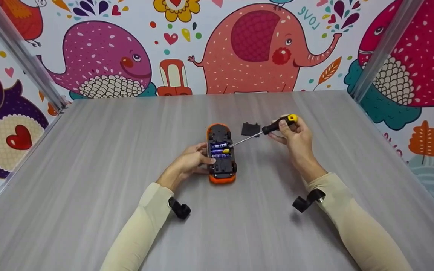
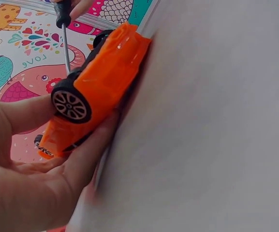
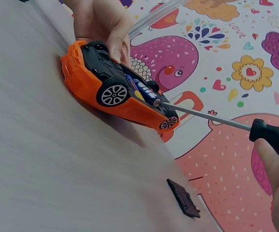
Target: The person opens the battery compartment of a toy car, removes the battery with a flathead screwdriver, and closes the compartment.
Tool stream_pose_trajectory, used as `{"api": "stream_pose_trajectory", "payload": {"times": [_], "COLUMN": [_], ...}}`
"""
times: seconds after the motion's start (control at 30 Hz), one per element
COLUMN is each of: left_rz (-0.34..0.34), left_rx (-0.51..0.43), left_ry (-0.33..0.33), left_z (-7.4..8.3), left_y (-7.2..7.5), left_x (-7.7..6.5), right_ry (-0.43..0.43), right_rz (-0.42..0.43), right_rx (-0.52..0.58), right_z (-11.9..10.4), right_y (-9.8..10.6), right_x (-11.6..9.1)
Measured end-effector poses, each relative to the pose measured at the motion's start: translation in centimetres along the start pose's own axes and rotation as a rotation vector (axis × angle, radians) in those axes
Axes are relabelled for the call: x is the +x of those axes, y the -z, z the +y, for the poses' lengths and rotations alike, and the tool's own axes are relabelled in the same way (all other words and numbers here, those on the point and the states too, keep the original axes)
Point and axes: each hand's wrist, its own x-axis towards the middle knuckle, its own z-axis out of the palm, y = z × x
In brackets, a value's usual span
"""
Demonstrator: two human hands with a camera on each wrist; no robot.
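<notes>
An orange toy car (image 1: 222, 180) is held upside down by my left hand (image 1: 190, 161), thumb on the black underside and fingers along its side. Its battery compartment is uncovered and shows purple batteries (image 1: 219, 146) with a yellow patch among them. My right hand (image 1: 298, 141) grips a screwdriver (image 1: 275, 126) by its black and yellow handle. The metal shaft slants down to the left, and its tip meets the end of a battery at the compartment's edge, as the right wrist view shows. In the left wrist view the car's orange side and wheel (image 2: 71, 104) face the camera.
A small black battery cover (image 1: 251, 129) lies on the grey table (image 1: 126, 131) behind the screwdriver's shaft, to the right of the car. Walls with cartoon animals and metal corner posts (image 1: 386, 49) stand around the table. Black camera mounts (image 1: 179, 208) sit on both wrists.
</notes>
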Motion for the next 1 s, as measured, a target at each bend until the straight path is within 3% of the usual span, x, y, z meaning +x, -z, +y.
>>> {"api": "stream_pose_trajectory", "payload": {"times": [0.6,1.0], "left_rz": [-0.016,-0.007], "left_rx": [0.018,0.029], "left_ry": [-0.016,-0.013], "left_z": [-0.2,-0.2], "left_y": [0.1,0.3], "left_x": [-0.1,0.0], "right_ry": [0.130,0.253], "right_rz": [-0.050,-0.162], "right_rx": [0.018,-0.200], "right_z": [-1.0,-2.0], "right_y": [-1.4,-2.3], "right_x": [-1.0,-2.2]}}
